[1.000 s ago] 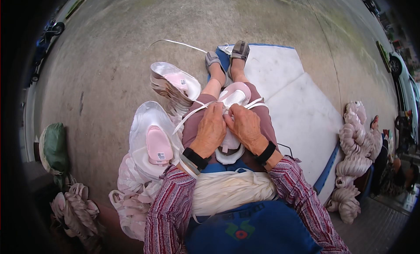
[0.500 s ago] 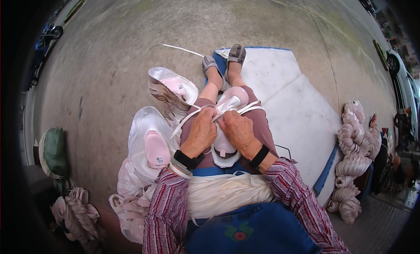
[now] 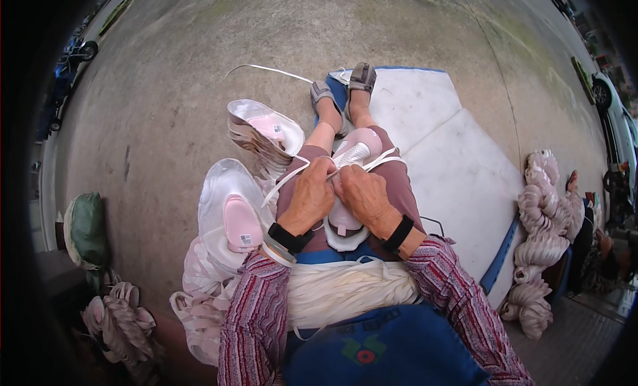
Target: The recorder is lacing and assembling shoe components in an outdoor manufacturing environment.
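A pale pink and white shoe upper (image 3: 343, 220) lies across my lap between my thighs, its heel opening toward me. My left hand (image 3: 307, 198) is closed over its middle, pinching a white shoelace (image 3: 284, 181) whose loose end trails over my left thigh. Close beside it, nearly touching, my right hand (image 3: 367, 198) pinches the lace at the eyelet edge; more lace runs off over my right thigh. My fingers hide the exact eyelets. A thick bundle of cream-white laces (image 3: 349, 293) rests across my lap, above the blue apron (image 3: 399, 353).
Nested shoe uppers (image 3: 229, 180) pile up by my left leg, with another stack (image 3: 266, 123) farther out. Strung bundles of uppers (image 3: 541, 243) stand at the right. A white board (image 3: 458, 180) lies under my right side. A green sack (image 3: 88, 232) sits far left.
My hands stay together at the middle of the upper, with only a small shift of the fingers. The whole view has moved slightly.
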Motion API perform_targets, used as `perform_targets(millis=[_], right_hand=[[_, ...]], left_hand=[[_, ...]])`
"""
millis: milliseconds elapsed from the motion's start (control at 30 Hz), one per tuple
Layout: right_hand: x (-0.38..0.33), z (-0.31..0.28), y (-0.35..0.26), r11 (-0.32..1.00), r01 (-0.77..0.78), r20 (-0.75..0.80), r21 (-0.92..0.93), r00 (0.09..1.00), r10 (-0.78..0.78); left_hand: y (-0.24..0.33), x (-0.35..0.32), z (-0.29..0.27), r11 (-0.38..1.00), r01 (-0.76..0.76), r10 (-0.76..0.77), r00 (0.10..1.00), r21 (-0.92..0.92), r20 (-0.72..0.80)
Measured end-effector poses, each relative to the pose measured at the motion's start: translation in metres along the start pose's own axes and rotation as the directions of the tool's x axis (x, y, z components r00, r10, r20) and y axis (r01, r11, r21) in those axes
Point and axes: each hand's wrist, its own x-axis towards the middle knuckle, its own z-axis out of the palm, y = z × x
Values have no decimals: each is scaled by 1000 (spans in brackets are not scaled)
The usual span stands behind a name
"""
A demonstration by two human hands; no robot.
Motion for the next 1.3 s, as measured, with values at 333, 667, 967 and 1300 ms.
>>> perform_targets(millis=[333, 667, 967, 1300], right_hand=[[8, -7, 14, 996, 36, 116, 84, 992, -46], [-33, -85, 27, 826, -90, 248, 556, 967, -62], [27, -50, 11, 713, 56, -23, 699, 998, -56], [-16, -64, 5, 711, -199, 264, 675, 964, 19]], left_hand=[[7, 0, 1, 993, 116, -117, 993, -35, -25], [16, 1, -12, 998, -8, 10, 1000, 68, -27], [-2, 55, -24, 938, 294, -275, 953, -181, 125], [-37, 83, 12, 832, 509, -307, 755, -222, 579]])
